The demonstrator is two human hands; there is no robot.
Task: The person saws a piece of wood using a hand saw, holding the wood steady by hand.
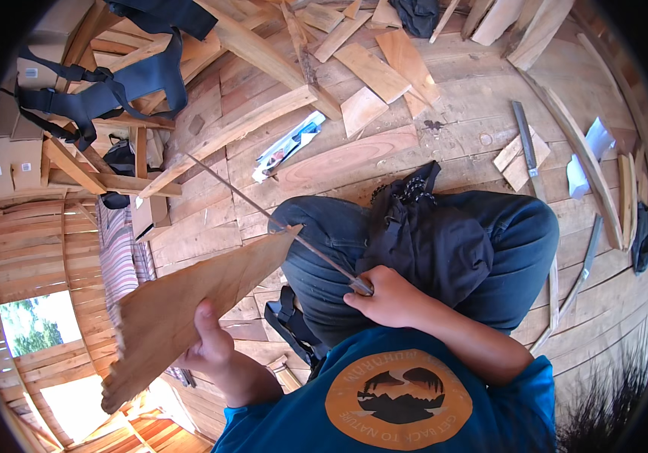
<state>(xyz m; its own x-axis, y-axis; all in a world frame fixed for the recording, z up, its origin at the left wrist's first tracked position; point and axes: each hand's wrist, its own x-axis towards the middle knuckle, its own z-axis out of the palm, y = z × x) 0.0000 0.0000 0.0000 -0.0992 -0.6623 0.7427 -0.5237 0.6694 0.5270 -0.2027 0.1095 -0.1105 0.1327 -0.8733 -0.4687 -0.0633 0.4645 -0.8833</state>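
Note:
My left hand point(214, 343) is closed on a flat wooden board point(195, 294), thumb on its upper face. The board has a jagged edge at the lower left and narrows to a tip by my left knee. In my right hand point(388, 298) is the grip of a long thin tool point(241, 192), its brown shaft slanting to the far left. The shaft crosses the board's narrow tip and seems to touch it; whether it is a rod or a blade seen edge-on I cannot tell. A dark cloth point(430, 241) lies over my lap between my knees.
Several wood offcuts point(373, 72) lie on the plank floor ahead. A long beam point(241, 136) crosses the left side, below dark straps point(139, 83). To the right are a metal strip-like blade point(525, 136) on a small board and a long curved plank point(581, 151).

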